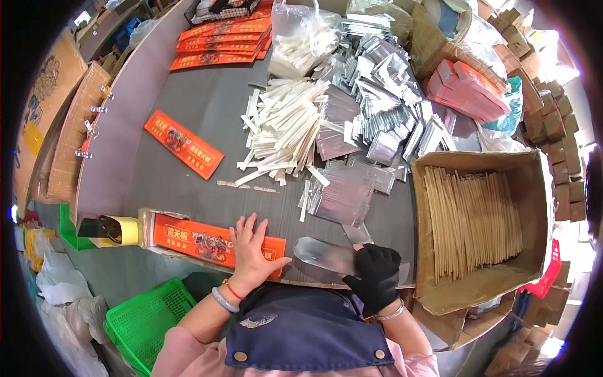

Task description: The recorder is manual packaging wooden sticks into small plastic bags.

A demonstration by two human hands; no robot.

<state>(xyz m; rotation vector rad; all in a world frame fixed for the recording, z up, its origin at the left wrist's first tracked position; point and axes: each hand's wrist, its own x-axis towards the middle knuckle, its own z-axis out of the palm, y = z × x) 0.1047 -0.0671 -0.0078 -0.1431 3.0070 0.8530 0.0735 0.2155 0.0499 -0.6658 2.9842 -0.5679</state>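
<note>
Both hands work: left hand (250, 251) presses orange packet (213, 242), gloved right hand (375, 276) holds silver pouch (323, 254)

gloved right hand (375, 271) on silver pouch (323, 254) (flat)

Dark grey worktable (207, 107) at centre; stacked brown cartons (553, 119) along its right, green plastic basket (147, 320) below its near-left corner, bright daylight beyond the cartons.
</note>
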